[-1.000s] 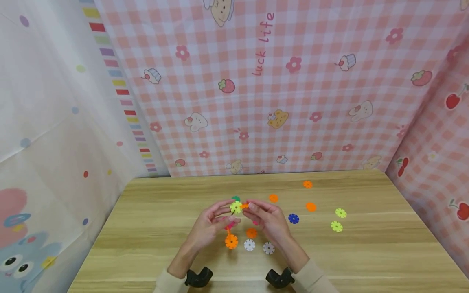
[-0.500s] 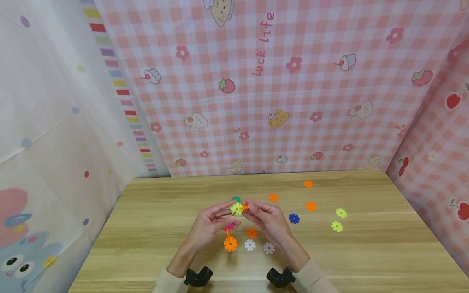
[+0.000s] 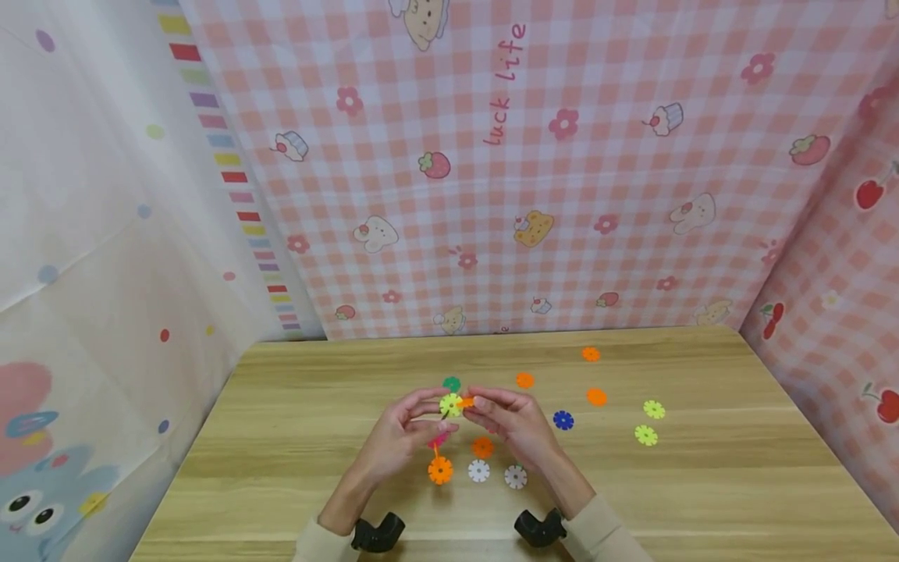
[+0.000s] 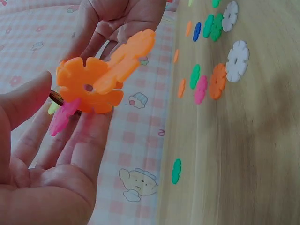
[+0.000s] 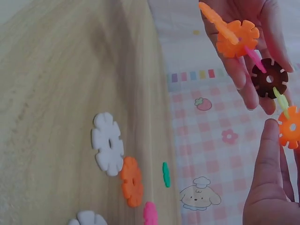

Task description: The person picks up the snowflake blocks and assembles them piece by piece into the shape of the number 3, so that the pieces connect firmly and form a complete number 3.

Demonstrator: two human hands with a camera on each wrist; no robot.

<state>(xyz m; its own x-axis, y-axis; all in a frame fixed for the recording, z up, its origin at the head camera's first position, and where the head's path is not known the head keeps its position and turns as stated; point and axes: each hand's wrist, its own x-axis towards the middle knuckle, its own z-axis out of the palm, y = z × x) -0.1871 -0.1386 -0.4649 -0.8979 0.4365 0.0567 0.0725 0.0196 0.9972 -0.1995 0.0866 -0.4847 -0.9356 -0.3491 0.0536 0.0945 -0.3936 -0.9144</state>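
Observation:
A chain of notched plastic flower discs spans both hands, held up above the table. My left hand (image 3: pixel 402 434) pinches the brown disc (image 5: pixel 269 78) between thumb and fingers. From it, a pink disc (image 4: pixel 64 117) and two orange discs hang toward me, the lowest orange disc (image 3: pixel 440 471) facing up in the head view. On the brown disc's other side sits a yellow-green disc (image 3: pixel 451 405), joined edge-on to an orange end disc (image 5: pixel 290 127). My right hand (image 3: pixel 518 425) pinches that orange end disc with thumb and fingertips.
Loose discs lie on the wooden table (image 3: pixel 281 453): white ones (image 3: pixel 479 471) and an orange one (image 3: pixel 482 446) below the hands, a green one (image 3: pixel 452 383) behind. To the right are a blue disc (image 3: pixel 563 420), yellow-green discs (image 3: pixel 646 435) and orange ones (image 3: pixel 596 397). Patterned cloth (image 3: pixel 492 195) hangs behind.
Both hands and the chain have sunk slightly toward me. The lowest orange disc has shifted a little down and left; both grips stay the same.

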